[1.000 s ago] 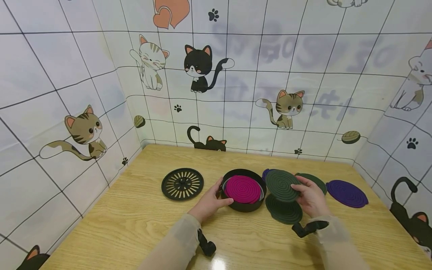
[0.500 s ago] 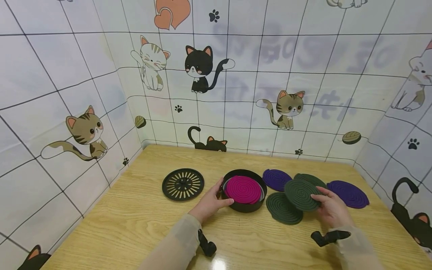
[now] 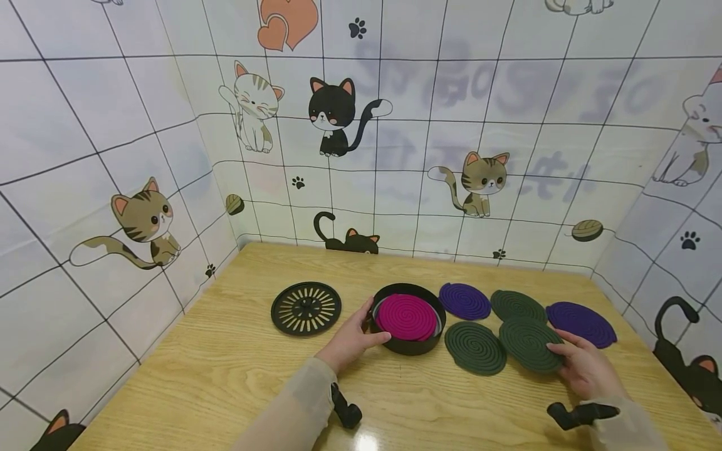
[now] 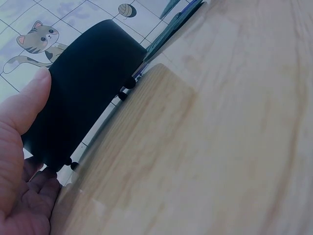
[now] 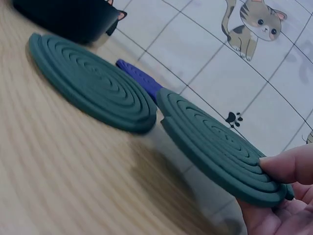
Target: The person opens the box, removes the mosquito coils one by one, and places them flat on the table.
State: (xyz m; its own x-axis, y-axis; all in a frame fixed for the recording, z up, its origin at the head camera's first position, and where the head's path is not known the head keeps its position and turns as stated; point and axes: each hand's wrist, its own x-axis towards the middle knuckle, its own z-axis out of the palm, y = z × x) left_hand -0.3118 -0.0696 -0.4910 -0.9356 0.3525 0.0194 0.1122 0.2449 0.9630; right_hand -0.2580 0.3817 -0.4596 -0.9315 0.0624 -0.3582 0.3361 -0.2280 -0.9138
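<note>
My right hand (image 3: 588, 368) pinches a dark green mosquito coil (image 3: 529, 344) by its right edge. In the right wrist view the thumb lies on top of the coil, with fingers beneath, and a shadow shows on the wood under it. My left hand (image 3: 351, 341) holds the left side of a round black mosquito coil holder (image 3: 410, 346), thumb on its near wall. Inside the holder lies a bright pink coil (image 3: 406, 317). The left wrist view shows the holder's outer wall (image 4: 88, 88) and small round feet under it.
Another green coil (image 3: 475, 347) lies between the holder and the held one. Behind are a purple coil (image 3: 464, 300) and a green coil (image 3: 517, 305); a second purple coil (image 3: 582, 324) lies far right. Left of the holder is its black slotted lid (image 3: 306, 308).
My right hand has carried the green coil rightward and toward me, away from the holder, uncovering the purple coil and the green coil on the table. My left hand has stayed on the holder.
</note>
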